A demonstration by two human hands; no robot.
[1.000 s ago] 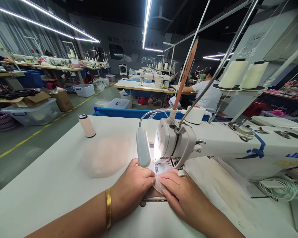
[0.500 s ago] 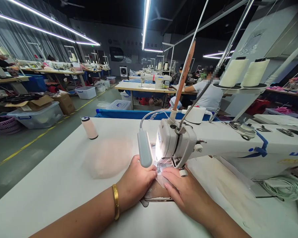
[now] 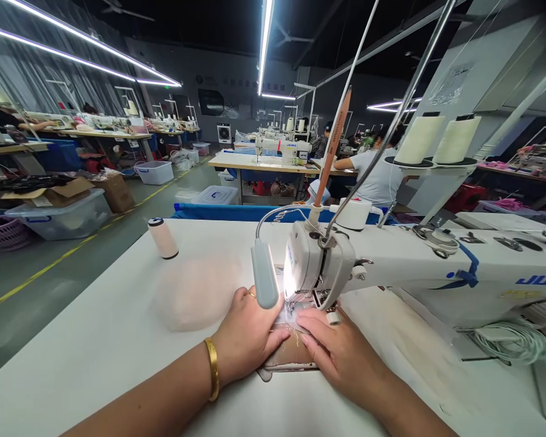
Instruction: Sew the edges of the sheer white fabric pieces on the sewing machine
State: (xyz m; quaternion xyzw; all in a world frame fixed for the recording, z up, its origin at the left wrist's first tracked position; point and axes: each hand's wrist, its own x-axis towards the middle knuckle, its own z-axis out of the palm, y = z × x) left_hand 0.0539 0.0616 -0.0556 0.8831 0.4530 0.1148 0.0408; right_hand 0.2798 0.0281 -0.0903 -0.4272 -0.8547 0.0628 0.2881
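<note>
A small sheer whitish fabric [image 3: 295,323] lies under the presser foot of the sewing machine [image 3: 307,261], lit by its lamp. My left hand [image 3: 250,328], with a gold bangle [image 3: 213,369] at the wrist, rests flat to the left of the needle. Its thumb stretches over the brown bed plate [image 3: 287,353], apart from the fingers, whose tips are partly hidden by the grey lamp [image 3: 264,276]. On the other side, my right hand [image 3: 339,346] lies with index finger on the fabric's edge and thumb spread below. Loose thread ends show between the hands.
A pale peach sheer cloth [image 3: 200,294] lies on the white table left of my hand, with a peach thread spool [image 3: 162,238] behind. More beige cloth [image 3: 423,340] spreads at right, near a coiled cable [image 3: 505,343]. Two cream cones stand behind. A co-worker [image 3: 373,176] sits ahead.
My left thumb has moved down and away from the fabric by the needle, parting from the fingers. My right hand stays in nearly the same place. The view has shifted slightly.
</note>
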